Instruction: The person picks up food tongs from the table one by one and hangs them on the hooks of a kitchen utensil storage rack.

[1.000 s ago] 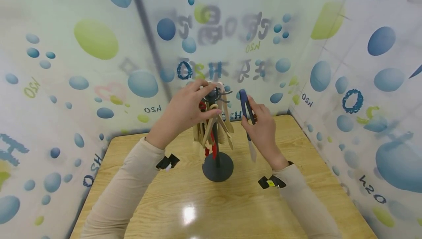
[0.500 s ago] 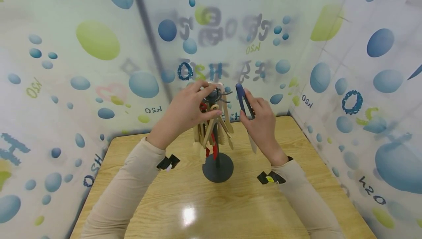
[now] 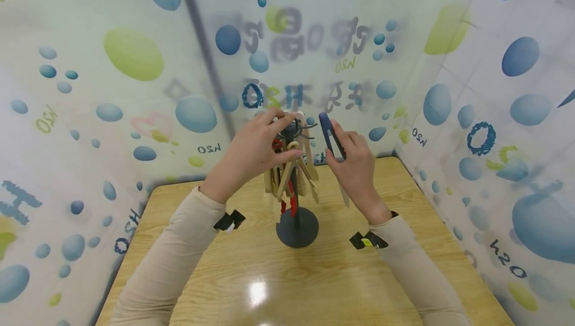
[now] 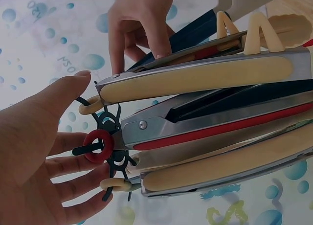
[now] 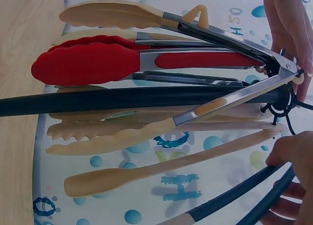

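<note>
A dark metal hook stand stands on the table, hung around with several tongs and utensils. My left hand is at its top, thumb and fingers spread about the hooks and touching them. To the right, my right hand pinches blue tongs with pale tips, their joined end up near the hooks. In the right wrist view the two blue arms of these tongs stand apart. Red tongs and beige-tipped tongs hang from the hooks. Part of the stand's top is hidden by my left hand.
A wooden table lies under the stand, with a bright light reflection near its front. Close behind and at both sides rise white walls printed with blue and green shapes. A wooden spoon-like utensil also hangs from the stand.
My right hand has brought the blue tongs slightly up and left, closer to the hooks, mostly in the first half second. The left hand stays at the stand's top.
</note>
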Tool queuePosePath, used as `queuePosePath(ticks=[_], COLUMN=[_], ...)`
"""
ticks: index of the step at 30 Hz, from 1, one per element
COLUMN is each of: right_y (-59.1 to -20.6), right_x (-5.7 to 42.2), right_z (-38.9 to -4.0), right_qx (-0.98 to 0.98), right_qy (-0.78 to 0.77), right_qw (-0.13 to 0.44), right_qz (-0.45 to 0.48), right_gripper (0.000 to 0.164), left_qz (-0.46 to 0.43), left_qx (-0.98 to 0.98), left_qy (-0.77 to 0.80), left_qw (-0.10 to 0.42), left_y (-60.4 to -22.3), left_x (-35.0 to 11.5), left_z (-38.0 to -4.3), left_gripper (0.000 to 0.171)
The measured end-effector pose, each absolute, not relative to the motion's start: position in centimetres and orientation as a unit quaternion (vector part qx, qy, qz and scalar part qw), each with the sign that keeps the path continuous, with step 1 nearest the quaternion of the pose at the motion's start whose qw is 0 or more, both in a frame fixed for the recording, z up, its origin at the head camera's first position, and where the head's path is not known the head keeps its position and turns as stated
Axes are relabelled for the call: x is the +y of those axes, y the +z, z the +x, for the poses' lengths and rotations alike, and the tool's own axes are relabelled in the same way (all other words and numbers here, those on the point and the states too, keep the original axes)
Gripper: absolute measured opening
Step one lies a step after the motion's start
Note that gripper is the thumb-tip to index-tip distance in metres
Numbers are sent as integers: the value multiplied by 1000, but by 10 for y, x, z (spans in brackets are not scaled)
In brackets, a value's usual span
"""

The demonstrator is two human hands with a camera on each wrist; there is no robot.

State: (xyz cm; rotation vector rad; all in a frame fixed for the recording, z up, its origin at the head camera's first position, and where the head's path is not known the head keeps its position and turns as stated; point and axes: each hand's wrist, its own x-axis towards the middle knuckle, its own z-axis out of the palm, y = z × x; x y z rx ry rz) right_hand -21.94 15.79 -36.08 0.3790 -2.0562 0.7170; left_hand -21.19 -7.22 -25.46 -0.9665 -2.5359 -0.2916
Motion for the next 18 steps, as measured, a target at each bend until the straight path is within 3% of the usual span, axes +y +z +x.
queuePosePath(ticks=[18], right_y=[-359], right_x=[152], right_z=[-220], right_qx=[-835], right_qy=[290], right_qw=[442], right_qz=[155], right_gripper=[64], left_qz=[-349], left_qx=[-909], left_qy=[-99], left_qw=[207], left_y=[-254], left_x=[-73], left_z=[-212], left_gripper=[76])
